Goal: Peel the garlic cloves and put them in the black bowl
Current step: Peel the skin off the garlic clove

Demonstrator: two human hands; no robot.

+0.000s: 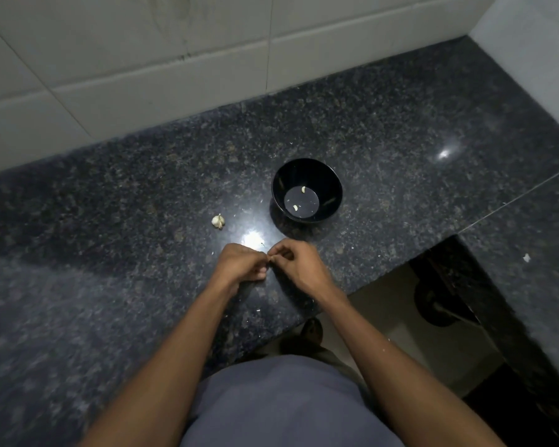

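A black bowl [306, 175] stands on the dark granite counter [110, 221] and holds two peeled garlic cloves, one [303, 189] at the back and one [295, 207] at the front. Left of the bowl lies a partly broken garlic bulb [218, 221]. In front of the bowl my left hand [242, 266] and my right hand [296, 262] meet fingertip to fingertip above the counter. Their curled fingers pinch something small between them, mostly hidden; it appears to be a garlic clove.
White tiled walls rise behind the counter and at the far right. The counter's front edge runs diagonally just under my forearms, with a floor gap at the right and a second granite slab [530, 285] beyond it. Small flecks of garlic skin dot the counter.
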